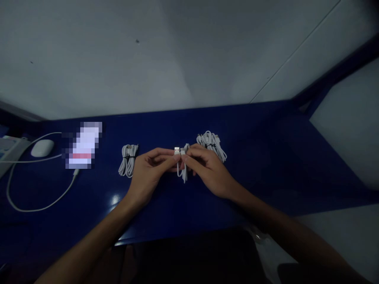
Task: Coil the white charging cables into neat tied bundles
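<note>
both hands [180,167] pinch a white cable [181,157].

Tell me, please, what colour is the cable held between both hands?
White cable, best seen in the head view.

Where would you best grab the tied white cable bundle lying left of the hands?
Probably pinch the tied cable bundle at its waist, where the dark tie cinches the loops, coming straight down from above. It lies flat on the blue table, apart from the left hand.
</note>
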A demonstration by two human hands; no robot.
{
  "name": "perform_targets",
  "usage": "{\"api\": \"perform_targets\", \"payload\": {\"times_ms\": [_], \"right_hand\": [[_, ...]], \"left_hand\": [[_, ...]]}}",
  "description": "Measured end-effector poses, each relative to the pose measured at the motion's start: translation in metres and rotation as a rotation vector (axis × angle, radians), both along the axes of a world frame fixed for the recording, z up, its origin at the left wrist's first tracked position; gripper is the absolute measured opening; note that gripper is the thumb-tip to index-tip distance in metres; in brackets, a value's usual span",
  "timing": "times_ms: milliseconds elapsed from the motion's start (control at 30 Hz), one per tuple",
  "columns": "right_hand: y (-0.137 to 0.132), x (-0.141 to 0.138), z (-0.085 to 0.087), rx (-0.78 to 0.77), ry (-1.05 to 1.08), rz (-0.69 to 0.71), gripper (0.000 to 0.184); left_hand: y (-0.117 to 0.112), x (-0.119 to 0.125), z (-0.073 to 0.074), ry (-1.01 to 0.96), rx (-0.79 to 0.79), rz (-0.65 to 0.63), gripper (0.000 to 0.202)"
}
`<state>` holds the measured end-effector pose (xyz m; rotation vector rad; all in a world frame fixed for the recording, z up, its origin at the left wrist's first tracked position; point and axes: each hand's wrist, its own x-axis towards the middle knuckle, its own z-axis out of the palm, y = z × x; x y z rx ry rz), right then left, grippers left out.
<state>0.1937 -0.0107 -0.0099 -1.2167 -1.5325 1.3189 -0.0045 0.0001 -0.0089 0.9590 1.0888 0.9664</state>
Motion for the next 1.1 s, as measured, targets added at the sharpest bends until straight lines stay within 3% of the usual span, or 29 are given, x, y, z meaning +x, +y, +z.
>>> {"api": "perform_targets", "payload": {"times_ms": [433,633,800,933,1100], "right_hand": [[0.0005,0.0002,-0.0055,-0.001,0.015,0.005,0.034],[0.0003,-0.0001,-0.0006,-0.014,0.198,0.055,0.036],[-0.0008,-0.0008,0.0016,-0.002,0.236,-0.084,0.042],[-0.0011,-0.0006,-0.0017,-0.09,0.311,-0.145,0.04],[0.0012,0.0002,-0.0047,-0.168,0.412,-0.11,0.041]], "left_hand": [[-0.0001,0.0006,0.0017,0.009,-0.001,0.004,0.022],[-0.0005,0.0015,0.004,-0.026,-0.011,0.036,0.022],[0.0005,0.0034,0.0012,-0.142,-0.037,0.105,0.017],[0.0013,0.0037,0.0024,-0.201,-0.077,0.141,0.017],[0.0033,0.0018,0.0084,-0.307,-0.237,0.024,0.022]]}}
